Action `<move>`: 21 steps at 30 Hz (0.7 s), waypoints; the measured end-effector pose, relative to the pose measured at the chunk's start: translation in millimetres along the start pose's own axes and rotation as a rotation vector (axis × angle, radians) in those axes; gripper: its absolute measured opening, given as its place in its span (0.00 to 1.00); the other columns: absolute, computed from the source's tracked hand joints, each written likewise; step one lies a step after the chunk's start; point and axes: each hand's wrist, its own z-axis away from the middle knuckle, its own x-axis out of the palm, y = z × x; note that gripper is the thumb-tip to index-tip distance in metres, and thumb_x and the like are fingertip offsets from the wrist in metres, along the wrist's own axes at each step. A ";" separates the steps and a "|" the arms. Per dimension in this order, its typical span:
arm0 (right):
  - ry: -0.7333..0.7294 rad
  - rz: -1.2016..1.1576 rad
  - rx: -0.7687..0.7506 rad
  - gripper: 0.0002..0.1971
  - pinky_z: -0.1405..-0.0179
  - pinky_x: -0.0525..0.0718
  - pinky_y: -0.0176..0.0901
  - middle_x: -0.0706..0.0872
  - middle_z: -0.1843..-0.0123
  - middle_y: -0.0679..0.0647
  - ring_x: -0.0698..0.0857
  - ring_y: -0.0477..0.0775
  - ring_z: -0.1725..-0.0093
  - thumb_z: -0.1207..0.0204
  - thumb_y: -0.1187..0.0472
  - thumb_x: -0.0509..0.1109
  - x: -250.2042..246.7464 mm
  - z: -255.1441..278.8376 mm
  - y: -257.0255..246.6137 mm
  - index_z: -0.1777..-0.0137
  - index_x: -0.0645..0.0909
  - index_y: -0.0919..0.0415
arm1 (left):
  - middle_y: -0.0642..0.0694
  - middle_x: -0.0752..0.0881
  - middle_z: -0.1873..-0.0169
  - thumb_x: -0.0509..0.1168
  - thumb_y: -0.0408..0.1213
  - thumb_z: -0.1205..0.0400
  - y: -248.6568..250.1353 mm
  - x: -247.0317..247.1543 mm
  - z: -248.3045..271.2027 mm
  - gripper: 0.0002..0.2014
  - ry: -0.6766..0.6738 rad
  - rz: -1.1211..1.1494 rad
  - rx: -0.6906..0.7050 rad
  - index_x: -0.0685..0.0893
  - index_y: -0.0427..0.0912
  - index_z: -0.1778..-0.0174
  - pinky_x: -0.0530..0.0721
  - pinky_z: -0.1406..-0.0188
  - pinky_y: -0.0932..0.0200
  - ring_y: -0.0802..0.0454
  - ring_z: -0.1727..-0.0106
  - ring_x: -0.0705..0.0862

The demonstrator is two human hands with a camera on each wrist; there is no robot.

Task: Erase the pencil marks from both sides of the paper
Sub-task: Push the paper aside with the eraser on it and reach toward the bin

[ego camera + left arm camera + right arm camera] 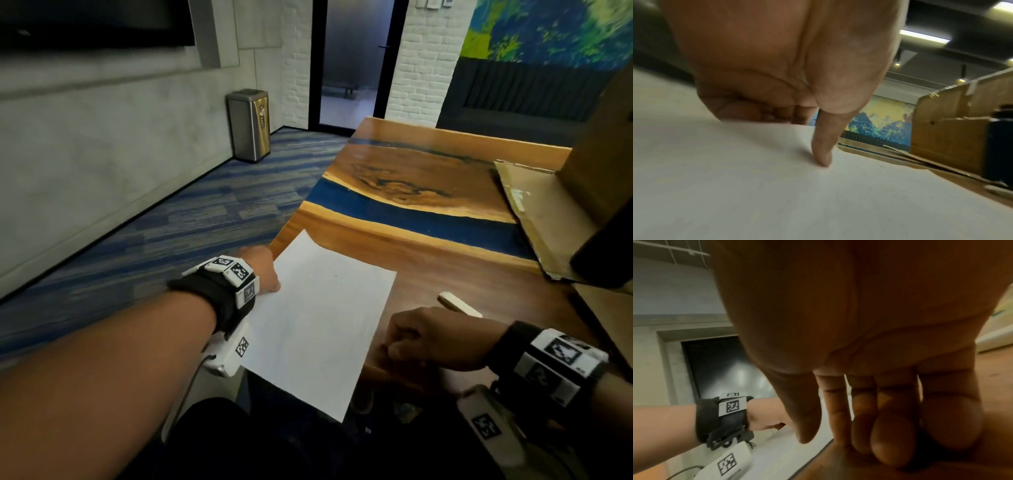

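Note:
A white sheet of paper [318, 325] lies on the near left corner of the wooden table [445, 260], its near end hanging past the edge. Its upper face looks almost blank, with one small dark speck. My left hand [275, 287] pinches the sheet's left edge: in the left wrist view the thumb [823, 155] presses on top of the paper [777, 194] and the other fingers curl beneath. My right hand [394, 346] rests on the table just right of the sheet, fingers curled, holding nothing [838, 443]. A white eraser [459, 304] lies beyond it.
A cardboard box [548, 219] with an open flap and a dark container [603, 260] fill the table's right side. A steel bin [249, 125] stands by the far wall. Blue carpet lies left of the table edge.

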 end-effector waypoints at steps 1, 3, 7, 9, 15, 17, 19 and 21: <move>0.003 -0.036 0.001 0.05 0.60 0.80 0.35 0.87 0.52 0.45 0.86 0.42 0.57 0.17 0.46 0.67 0.2 -1.8 0.0 0.48 0.82 0.43 | 0.43 0.88 0.45 0.74 0.47 0.23 -3.3 -0.7 0.5 0.19 0.005 0.051 -0.007 0.85 0.40 0.40 0.85 0.47 0.53 0.41 0.44 0.87; 0.007 -0.122 0.006 0.07 0.63 0.81 0.34 0.88 0.55 0.46 0.87 0.40 0.62 0.17 0.47 0.67 -0.7 -5.0 2.7 0.48 0.83 0.47 | 0.42 0.88 0.49 0.72 0.42 0.20 -8.6 -1.1 1.9 0.10 0.025 0.193 0.001 0.85 0.40 0.48 0.83 0.50 0.54 0.41 0.46 0.87; 0.158 -0.261 0.104 0.09 0.64 0.85 0.36 0.90 0.56 0.50 0.88 0.45 0.63 0.17 0.45 0.66 -7.9 -11.0 14.7 0.48 0.84 0.47 | 0.41 0.89 0.61 0.74 0.32 0.21 -14.6 -3.2 3.6 0.03 0.121 0.720 0.087 0.87 0.40 0.59 0.79 0.60 0.56 0.46 0.61 0.85; 0.292 -0.414 0.142 0.10 0.65 0.84 0.38 0.89 0.51 0.54 0.85 0.50 0.60 0.15 0.46 0.64 -18.0 -12.4 15.9 0.46 0.83 0.49 | 0.38 0.91 0.60 0.74 0.30 0.21 -11.8 -10.7 7.4 0.01 0.196 0.869 0.147 0.88 0.37 0.56 0.80 0.61 0.54 0.45 0.63 0.85; 0.642 -0.828 -0.029 0.11 0.74 0.72 0.42 0.82 0.58 0.57 0.76 0.49 0.70 0.17 0.52 0.69 -66.8 -11.5 3.8 0.45 0.87 0.57 | 0.48 0.94 0.59 0.72 0.31 0.18 5.1 -46.0 25.6 0.04 0.281 1.206 0.324 0.91 0.44 0.54 0.87 0.55 0.54 0.48 0.57 0.91; 0.740 -0.801 -0.140 0.07 0.77 0.69 0.38 0.81 0.65 0.52 0.71 0.47 0.74 0.16 0.61 0.69 -80.3 -4.6 -6.6 0.48 0.89 0.60 | 0.47 0.94 0.54 0.71 0.35 0.16 7.3 -54.7 30.9 0.05 0.329 1.243 0.371 0.92 0.47 0.50 0.88 0.47 0.47 0.45 0.51 0.92; 0.844 -0.698 -0.233 0.08 0.78 0.71 0.33 0.81 0.72 0.43 0.71 0.45 0.75 0.16 0.63 0.67 -88.8 7.3 -19.7 0.50 0.89 0.58 | 0.48 0.94 0.52 0.70 0.37 0.15 10.0 -61.0 37.2 0.06 0.387 1.274 0.402 0.92 0.48 0.48 0.88 0.46 0.46 0.46 0.49 0.92; 0.907 -0.603 -0.278 0.09 0.76 0.73 0.29 0.84 0.71 0.40 0.76 0.40 0.75 0.15 0.62 0.66 -87.3 18.9 -31.9 0.51 0.88 0.55 | 0.47 0.94 0.53 0.68 0.38 0.14 11.7 -59.1 43.4 0.06 0.408 1.299 0.418 0.92 0.47 0.48 0.89 0.47 0.45 0.46 0.50 0.92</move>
